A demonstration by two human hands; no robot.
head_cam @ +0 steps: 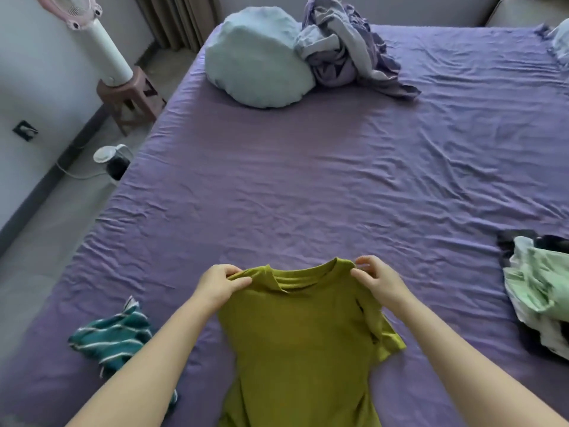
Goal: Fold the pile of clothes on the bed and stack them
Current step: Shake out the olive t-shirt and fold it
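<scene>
Pinched at both shoulder seams by the left hand (220, 283) and right hand (377, 280), an olive-green cotton T-shirt (303, 340) is spread on the purple bedsheet (308, 186); shoulders are best levelled and smoothed before sleeves are folded inward.

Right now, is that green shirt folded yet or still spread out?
Mostly spread, not yet folded: the green shirt lies lengthwise on the bed, both hands pinching its shoulders. One sleeve sticks out; the other is hidden.
</scene>
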